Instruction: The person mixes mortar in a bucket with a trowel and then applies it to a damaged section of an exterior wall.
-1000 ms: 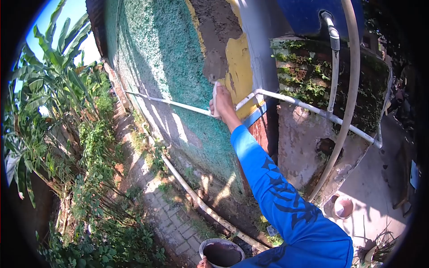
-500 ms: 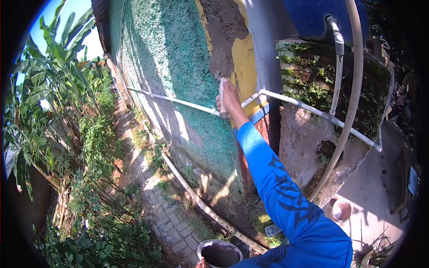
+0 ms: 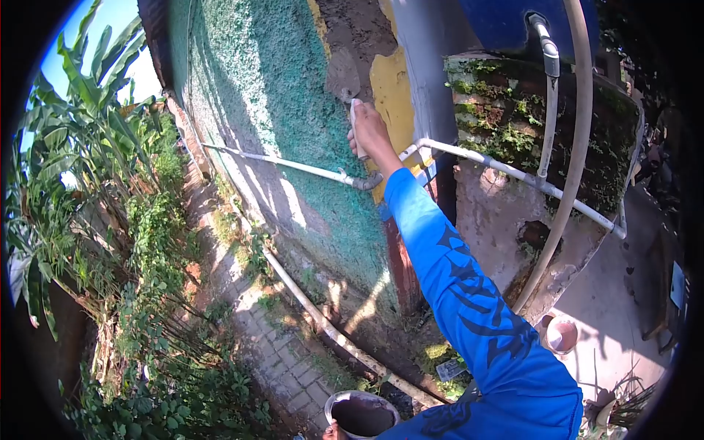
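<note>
My right hand (image 3: 370, 132), at the end of a blue sleeve, is wrapped round the pale handle of a trowel (image 3: 343, 79). The trowel's blade lies against the grey-brown mortar patch (image 3: 359, 29) at the wall's corner, between green rough plaster (image 3: 293, 95) and peeling yellow paint (image 3: 392, 92). Low at the bottom edge, my left hand (image 3: 334, 431) grips the rim of a bucket (image 3: 393, 412) with dark mortar inside; only some of its fingers show.
A white pipe (image 3: 293, 165) runs along the wall below my right hand and bends round the corner. To the right are a mossy brick block (image 3: 506, 125), a hanging hose (image 3: 584, 110) and a small pail (image 3: 562, 334). Plants and a paved path lie left.
My right hand and the trowel have moved up and slightly left along the mortar patch, uncovering the grey pipe bend below. My left hand stays at the bucket.
</note>
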A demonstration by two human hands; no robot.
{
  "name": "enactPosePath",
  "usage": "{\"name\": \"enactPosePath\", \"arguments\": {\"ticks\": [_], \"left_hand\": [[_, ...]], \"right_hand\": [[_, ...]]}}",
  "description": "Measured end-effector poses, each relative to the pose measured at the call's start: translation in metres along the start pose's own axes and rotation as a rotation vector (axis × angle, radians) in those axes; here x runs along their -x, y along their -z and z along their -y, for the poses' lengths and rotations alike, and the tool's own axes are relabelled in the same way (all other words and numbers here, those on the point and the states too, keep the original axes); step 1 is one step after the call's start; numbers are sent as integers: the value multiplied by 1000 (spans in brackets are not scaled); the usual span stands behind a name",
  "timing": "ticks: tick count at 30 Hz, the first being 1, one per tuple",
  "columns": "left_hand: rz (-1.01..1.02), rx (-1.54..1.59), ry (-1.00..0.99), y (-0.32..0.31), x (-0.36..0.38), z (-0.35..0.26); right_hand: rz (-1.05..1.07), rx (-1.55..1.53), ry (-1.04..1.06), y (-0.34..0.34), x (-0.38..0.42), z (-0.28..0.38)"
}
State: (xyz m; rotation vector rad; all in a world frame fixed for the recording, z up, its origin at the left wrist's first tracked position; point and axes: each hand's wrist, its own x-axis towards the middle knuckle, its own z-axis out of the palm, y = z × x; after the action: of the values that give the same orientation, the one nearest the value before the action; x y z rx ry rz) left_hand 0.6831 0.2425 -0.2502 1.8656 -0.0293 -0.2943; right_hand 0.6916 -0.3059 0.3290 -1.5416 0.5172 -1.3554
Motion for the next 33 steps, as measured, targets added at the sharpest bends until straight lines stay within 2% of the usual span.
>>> {"name": "enactPosePath", "arguments": {"ticks": [3, 5, 8, 13, 17, 20, 26, 29, 33], "left_hand": [[-2, 12, 2, 2, 3, 3], [4, 28, 0, 1, 3, 2], [26, 48, -16, -3, -3, -4], [69, 71, -23, -5, -4, -8], [73, 93, -27, -1, -6, -12], [71, 118, -30, -2, -8, -17], [92, 160, -30, -11, -15, -27], [112, 175, -25, -16, -18, -32], [116, 197, -20, -18, -22, -41]], "right_hand": [[-50, -14, -93, 1, 15, -36], [-75, -158, -201, -1, 34, -65], [-68, -240, -212, -2, 72, -90], [133, -396, -374, 18, 117, -88], [-33, -559, -245, 12, 85, -75], [-99, -646, -313, -3, 56, -63], [-64, -426, -269, -44, 76, -45], [71, -192, -172, -36, 97, -46], [-65, -363, -152, -30, 74, -53]]}}
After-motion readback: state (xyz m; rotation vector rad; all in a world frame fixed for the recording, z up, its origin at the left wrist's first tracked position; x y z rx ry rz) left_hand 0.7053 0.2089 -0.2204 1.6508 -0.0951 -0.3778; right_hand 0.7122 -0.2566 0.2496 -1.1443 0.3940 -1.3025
